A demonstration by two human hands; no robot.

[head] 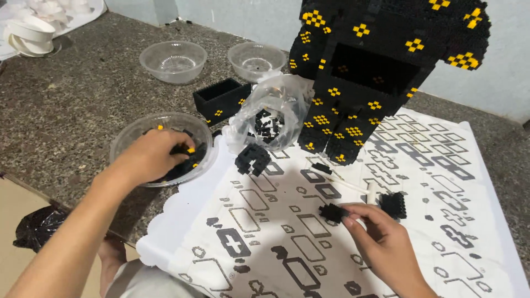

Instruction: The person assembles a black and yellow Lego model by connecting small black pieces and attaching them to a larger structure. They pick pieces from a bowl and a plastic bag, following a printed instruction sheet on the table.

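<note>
Stone counter: left hand (149, 157) reaches into a bowl (128, 138), fingers curled among bricks; right hand (381, 237) pinches a black block (333, 212).

Glossy clear plastic bowl (132, 135), speckled stone counter (72, 99)

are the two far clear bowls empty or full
Empty. The two far bowls show only bare clear plastic, while the near bowl, where the left hand reaches, holds black and yellow bricks.

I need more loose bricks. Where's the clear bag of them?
In the head view, the clear bag sits centre, left of the big black model, behind the instruction sheet.
</note>
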